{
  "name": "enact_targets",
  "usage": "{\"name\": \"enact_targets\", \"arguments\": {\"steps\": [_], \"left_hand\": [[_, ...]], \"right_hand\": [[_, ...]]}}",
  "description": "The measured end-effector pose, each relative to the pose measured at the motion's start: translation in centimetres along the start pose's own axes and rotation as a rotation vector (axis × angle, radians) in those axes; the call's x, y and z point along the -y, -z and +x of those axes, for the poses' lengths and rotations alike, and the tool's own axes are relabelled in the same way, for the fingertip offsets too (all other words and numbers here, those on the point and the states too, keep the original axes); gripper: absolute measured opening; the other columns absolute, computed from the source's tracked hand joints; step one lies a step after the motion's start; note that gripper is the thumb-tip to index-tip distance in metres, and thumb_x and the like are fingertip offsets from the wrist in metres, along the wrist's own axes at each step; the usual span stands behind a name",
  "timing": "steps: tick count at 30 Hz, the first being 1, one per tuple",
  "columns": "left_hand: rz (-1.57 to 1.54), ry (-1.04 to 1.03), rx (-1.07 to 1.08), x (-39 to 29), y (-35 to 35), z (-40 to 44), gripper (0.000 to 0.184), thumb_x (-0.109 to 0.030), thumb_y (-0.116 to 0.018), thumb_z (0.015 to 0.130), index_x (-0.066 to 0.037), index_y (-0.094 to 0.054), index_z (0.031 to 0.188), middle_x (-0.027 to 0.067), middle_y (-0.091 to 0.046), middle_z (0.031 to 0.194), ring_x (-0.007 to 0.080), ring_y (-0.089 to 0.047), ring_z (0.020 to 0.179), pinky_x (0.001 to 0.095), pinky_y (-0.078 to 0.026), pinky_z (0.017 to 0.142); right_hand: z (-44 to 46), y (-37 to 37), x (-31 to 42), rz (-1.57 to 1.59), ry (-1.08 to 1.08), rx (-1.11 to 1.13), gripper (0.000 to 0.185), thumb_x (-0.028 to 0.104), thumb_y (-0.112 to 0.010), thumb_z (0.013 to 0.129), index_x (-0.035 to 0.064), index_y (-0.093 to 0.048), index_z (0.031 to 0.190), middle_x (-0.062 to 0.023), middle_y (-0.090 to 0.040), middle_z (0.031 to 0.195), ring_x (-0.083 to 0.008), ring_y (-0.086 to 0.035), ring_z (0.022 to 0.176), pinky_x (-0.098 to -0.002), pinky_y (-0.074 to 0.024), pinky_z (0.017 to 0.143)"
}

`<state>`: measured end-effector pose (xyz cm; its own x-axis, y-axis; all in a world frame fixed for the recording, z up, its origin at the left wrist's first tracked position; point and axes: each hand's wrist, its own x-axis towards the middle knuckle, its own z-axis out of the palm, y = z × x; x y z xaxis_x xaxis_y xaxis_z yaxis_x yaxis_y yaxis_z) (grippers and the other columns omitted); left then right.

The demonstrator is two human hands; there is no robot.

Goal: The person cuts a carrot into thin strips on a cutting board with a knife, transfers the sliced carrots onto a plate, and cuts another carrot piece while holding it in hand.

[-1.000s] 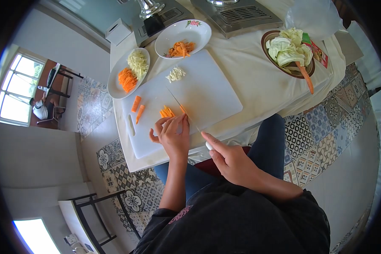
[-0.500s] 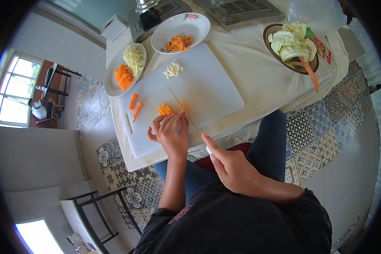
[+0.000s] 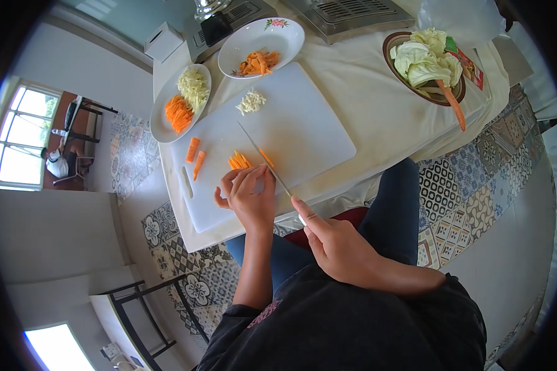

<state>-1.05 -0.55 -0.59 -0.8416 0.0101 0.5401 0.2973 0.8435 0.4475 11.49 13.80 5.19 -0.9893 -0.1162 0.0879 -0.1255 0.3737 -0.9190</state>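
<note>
The knife (image 3: pixel 258 150) had a thin, narrow grey blade and a white handle, mostly covered by the right hand (image 3: pixel 337 244), whose fingers were clamped around it, index stretched forward. It lay over the white cutting board (image 3: pixel 315 130), its long axis slanting, tip pointing away and leftward. The left hand's (image 3: pixel 250 198) bent fingertips gathered beside the blade, near orange carrot sticks (image 3: pixel 239 161); whether they pinched anything could not be told.
</note>
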Motion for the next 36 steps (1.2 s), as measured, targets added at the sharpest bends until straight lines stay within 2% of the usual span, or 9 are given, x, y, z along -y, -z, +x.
{"name": "enact_targets", "arguments": {"steps": [2, 5, 8, 14, 26, 29, 36], "left_hand": [[0.002, 0.007, 0.004, -0.1, 0.0, 0.0, 0.007, -0.020, -0.082, 0.076, -0.018, -0.079, 0.083, -0.0087, -0.074, 0.086, 0.0137, -0.059, 0.104, 0.0470, -0.017, 0.109], [0.011, 0.014, 0.013, -0.1, 0.0, 0.0, 0.007, -0.020, -0.082, 0.077, -0.018, -0.079, 0.083, -0.0088, -0.074, 0.087, 0.0139, -0.059, 0.105, 0.0470, -0.017, 0.109], [0.006, 0.010, 0.022, -0.3, 0.2, 0.1, 0.007, -0.020, -0.082, 0.077, -0.019, -0.079, 0.084, -0.0084, -0.075, 0.087, 0.0144, -0.059, 0.105, 0.0471, -0.017, 0.109], [0.009, -0.001, 0.025, -0.3, 0.2, 0.1, 0.008, -0.019, -0.081, 0.077, -0.018, -0.079, 0.084, -0.0079, -0.075, 0.088, 0.0152, -0.059, 0.105, 0.0472, -0.018, 0.108], [0.026, -0.016, 0.013, -0.1, 0.0, -0.1, 0.008, -0.020, -0.080, 0.078, -0.017, -0.078, 0.085, -0.0074, -0.075, 0.090, 0.0167, -0.058, 0.106, 0.0485, -0.019, 0.107], [0.047, -0.044, -0.006, 0.0, -0.2, 0.0, 0.008, -0.020, -0.080, 0.078, -0.017, -0.077, 0.085, -0.0072, -0.074, 0.090, 0.0174, -0.058, 0.106, 0.0493, -0.019, 0.107], [0.079, -0.046, -0.007, -0.5, -0.2, -0.1, 0.008, -0.020, -0.078, 0.081, -0.019, -0.075, 0.088, -0.0084, -0.072, 0.090, 0.0178, -0.058, 0.106, 0.0523, -0.019, 0.107]], "right_hand": [[-0.1, 0.1, -0.1, 0.009, 0.006, -0.004, 0.065, -0.002, -0.054, 0.094, -0.0027, -0.028, 0.153, -0.0226, -0.064, 0.077, -0.0385, -0.064, 0.066, -0.0454, -0.0497, 0.062], [-0.1, 0.2, -0.1, 0.013, -0.029, 0.031, 0.067, -0.003, -0.054, 0.092, -0.0031, -0.026, 0.153, -0.0215, -0.065, 0.078, -0.0385, -0.065, 0.066, -0.0457, -0.0503, 0.063], [0.1, 0.3, -0.1, 0.005, -0.063, 0.038, 0.065, 0.005, -0.057, 0.093, -0.0051, -0.029, 0.151, -0.0232, -0.062, 0.068, -0.0382, -0.063, 0.062, -0.0479, -0.0512, 0.059], [0.5, 0.1, -0.2, -0.011, -0.087, 0.026, 0.063, 0.007, -0.056, 0.094, -0.0046, -0.030, 0.151, -0.0227, -0.061, 0.063, -0.0393, -0.062, 0.057, -0.0485, -0.0508, 0.056], [3.4, -1.1, -0.7, -0.141, -0.105, 0.005, 0.064, 0.011, -0.057, 0.094, -0.0040, -0.032, 0.150, -0.0225, -0.061, 0.062, -0.0399, -0.062, 0.057, -0.0503, -0.0521, 0.058], [2.4, -0.7, -0.2, -0.208, -0.120, 0.067, 0.063, 0.013, -0.056, 0.094, -0.0038, -0.032, 0.150, -0.0230, -0.061, 0.062, -0.0402, -0.062, 0.057, -0.0505, -0.0523, 0.059], [-0.3, 2.6, 1.6, -0.247, -0.159, 0.082, 0.054, 0.008, -0.053, 0.096, 0.0025, -0.040, 0.149, -0.0234, -0.063, 0.067, -0.0409, -0.063, 0.059, -0.0498, -0.0509, 0.059]]}}
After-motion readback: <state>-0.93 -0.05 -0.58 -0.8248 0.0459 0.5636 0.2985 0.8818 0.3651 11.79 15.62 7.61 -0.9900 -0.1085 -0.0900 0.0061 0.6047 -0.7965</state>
